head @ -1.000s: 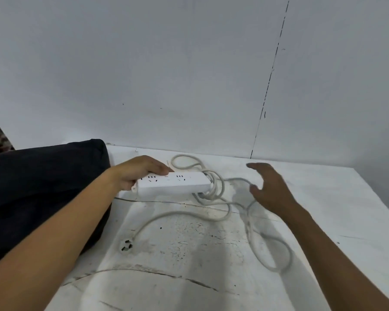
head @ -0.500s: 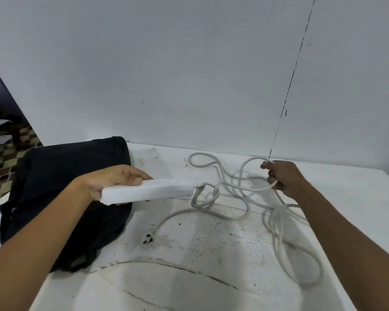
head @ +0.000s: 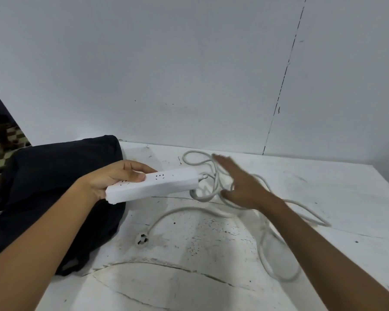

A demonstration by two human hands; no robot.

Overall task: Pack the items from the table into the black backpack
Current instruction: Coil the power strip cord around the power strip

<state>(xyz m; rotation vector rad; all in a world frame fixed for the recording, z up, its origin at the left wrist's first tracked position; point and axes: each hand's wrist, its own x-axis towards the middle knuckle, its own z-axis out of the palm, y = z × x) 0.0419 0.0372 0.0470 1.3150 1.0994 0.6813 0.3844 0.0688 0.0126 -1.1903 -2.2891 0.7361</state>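
Note:
My left hand (head: 115,178) grips the near end of a white power strip (head: 160,185) and holds it above the table's left part, beside the black backpack (head: 43,187). The strip's long white cable (head: 299,204) lies in loose loops on the white table (head: 211,277), and its plug (head: 142,239) rests near the backpack's front corner. Blurred by motion, my right hand (head: 245,189) hovers over the loops just right of the strip with fingers straight and spread. I cannot tell whether a loop hangs over its thumb.
The backpack lies flat at the table's left end, against the pale wall (head: 189,75). The tabletop is scuffed and cracked near the front. A checkered floor (head: 0,149) shows past the left edge.
My right hand has let go of the cable loop it gripped and opened, moving left toward the strip. The power strip has turned so its sockets face up.

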